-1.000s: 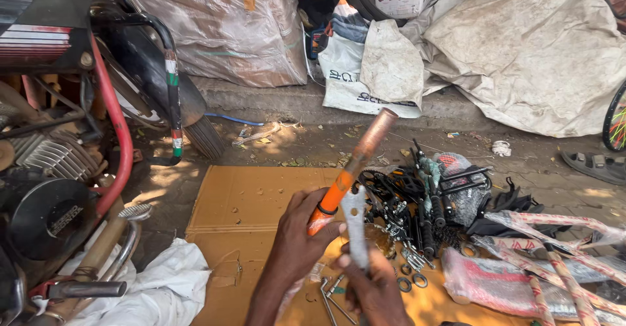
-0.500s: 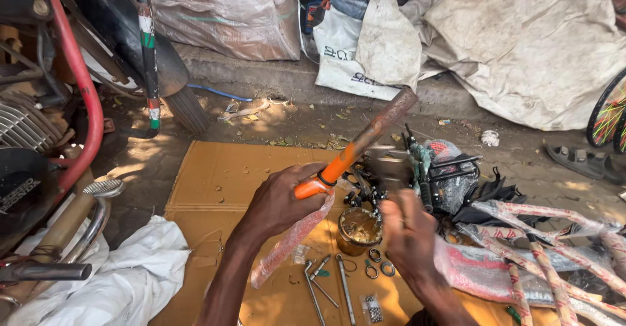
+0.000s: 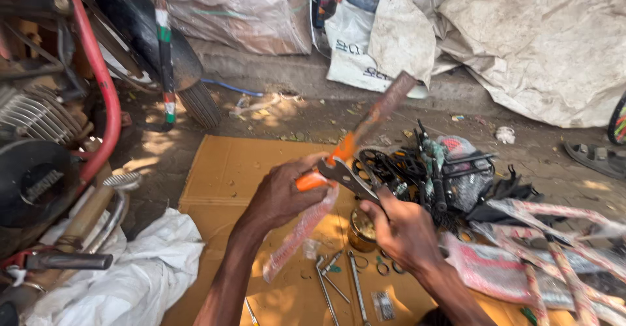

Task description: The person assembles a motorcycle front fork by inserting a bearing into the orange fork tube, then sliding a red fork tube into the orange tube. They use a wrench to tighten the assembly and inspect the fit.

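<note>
The left hand (image 3: pixel 283 195) was clenched around the orange grip of a long tool (image 3: pixel 365 130), whose rusty brown shaft slanted up and away to the right. A strip of pink bubble wrap (image 3: pixel 300 231) hung down from under that hand toward the cardboard sheet (image 3: pixel 222 169) spread on the ground. The right hand (image 3: pixel 401 228) grasped a flat grey metal piece (image 3: pixel 349 177) that reached up and left until it touched the tool just beside the orange grip.

Below the hands, on the cardboard, lay several thin spanners (image 3: pixel 339 277), a few small rings (image 3: pixel 381 268) and a round brass-coloured tin (image 3: pixel 362 231). Just beyond the right hand sat a heap of dark sprockets and metal parts (image 3: pixel 424 169), with pink-wrapped bundles (image 3: pixel 548 261) to the near right. On the left stood a motorcycle with a red frame (image 3: pixel 98 91) and a finned engine (image 3: pixel 32 114), a white cloth (image 3: pixel 137 274) lying beneath it. Grey sacks (image 3: pixel 541 39) were piled along the far side.
</note>
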`<state>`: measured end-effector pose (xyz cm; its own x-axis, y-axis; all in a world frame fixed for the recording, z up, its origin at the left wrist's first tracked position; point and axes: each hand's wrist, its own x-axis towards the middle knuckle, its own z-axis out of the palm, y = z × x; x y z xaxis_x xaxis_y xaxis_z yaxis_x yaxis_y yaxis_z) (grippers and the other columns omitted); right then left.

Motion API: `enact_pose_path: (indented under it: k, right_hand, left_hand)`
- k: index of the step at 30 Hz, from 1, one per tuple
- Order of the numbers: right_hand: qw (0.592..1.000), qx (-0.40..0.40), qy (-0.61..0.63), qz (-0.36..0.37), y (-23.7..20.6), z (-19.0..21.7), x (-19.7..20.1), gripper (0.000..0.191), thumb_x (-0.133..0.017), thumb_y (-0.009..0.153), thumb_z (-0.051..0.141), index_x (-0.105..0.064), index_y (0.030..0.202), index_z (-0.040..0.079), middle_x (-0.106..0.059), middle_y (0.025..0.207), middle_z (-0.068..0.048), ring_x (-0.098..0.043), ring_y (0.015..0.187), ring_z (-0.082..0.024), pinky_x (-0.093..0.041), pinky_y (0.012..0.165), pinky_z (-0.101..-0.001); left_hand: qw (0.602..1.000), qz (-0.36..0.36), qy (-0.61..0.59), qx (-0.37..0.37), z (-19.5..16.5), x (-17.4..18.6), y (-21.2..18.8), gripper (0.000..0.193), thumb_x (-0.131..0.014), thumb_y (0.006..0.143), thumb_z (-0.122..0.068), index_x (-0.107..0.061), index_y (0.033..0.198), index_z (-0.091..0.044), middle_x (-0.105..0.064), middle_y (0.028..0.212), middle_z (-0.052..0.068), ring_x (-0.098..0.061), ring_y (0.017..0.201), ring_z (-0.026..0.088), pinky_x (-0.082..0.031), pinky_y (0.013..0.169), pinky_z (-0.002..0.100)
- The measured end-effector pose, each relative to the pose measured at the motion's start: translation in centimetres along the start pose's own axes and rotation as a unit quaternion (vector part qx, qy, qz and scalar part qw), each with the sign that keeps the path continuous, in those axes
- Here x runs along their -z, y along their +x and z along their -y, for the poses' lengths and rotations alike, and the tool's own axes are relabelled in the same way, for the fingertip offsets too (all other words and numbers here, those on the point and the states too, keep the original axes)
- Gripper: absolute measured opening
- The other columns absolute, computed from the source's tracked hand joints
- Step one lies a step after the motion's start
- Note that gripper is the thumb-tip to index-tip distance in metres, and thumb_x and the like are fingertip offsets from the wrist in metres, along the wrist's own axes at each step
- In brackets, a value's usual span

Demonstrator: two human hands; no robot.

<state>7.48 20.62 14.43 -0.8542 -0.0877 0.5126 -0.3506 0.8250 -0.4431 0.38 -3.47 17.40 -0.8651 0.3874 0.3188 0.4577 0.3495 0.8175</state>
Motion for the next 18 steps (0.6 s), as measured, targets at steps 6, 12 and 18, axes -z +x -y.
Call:
enact_pose_path:
  k: [6, 12, 18]
  right_hand:
    - [0.98, 0.033, 0.079, -0.178, 0.5, -1.1, -0.9, 0.018, -0.054, 0.099, 0.019, -0.064, 0.095, 0.003, -0.06, 0.057, -0.008, -0.057, 0.044, -0.017, -0.042, 0.038, -0.0332]
    - [1.0, -0.003, 0.015, 0.011, 1.4, -0.7, -0.1, 0.029, -0.067, 0.098, 0.031, -0.064, 0.09, 0.003, -0.059, 0.055, -0.006, -0.053, 0.045, -0.015, -0.041, 0.047, -0.0305]
    - [0.915, -0.205, 0.341, -0.063, -1.0, 0.4, -2.3, 0.029, -0.055, 0.097, 0.035, -0.064, 0.099, 0.007, -0.065, 0.067, -0.001, -0.053, 0.043, -0.012, -0.041, 0.04, -0.0277]
  left_hand:
    - [1.0, -0.013, 0.003, -0.017, 1.0, 0.4, -0.3, 0.065, -0.075, 0.074, -0.03, -0.064, 0.136, -0.02, -0.077, 0.114, 0.009, -0.074, 0.103, 0.025, -0.055, 0.092, 0.038]
    - [0.999, -0.034, -0.017, -0.013, 0.7, 0.7, -0.6, 0.06, -0.076, 0.077, -0.032, -0.065, 0.135, -0.018, -0.077, 0.117, 0.008, -0.074, 0.106, 0.022, -0.055, 0.094, 0.038]
    - [0.982, 0.016, -0.185, -0.017, 0.9, 0.6, -1.5, 0.059, -0.083, 0.078, -0.022, -0.065, 0.134, -0.011, -0.076, 0.113, 0.01, -0.07, 0.106, 0.021, -0.055, 0.094, 0.04]
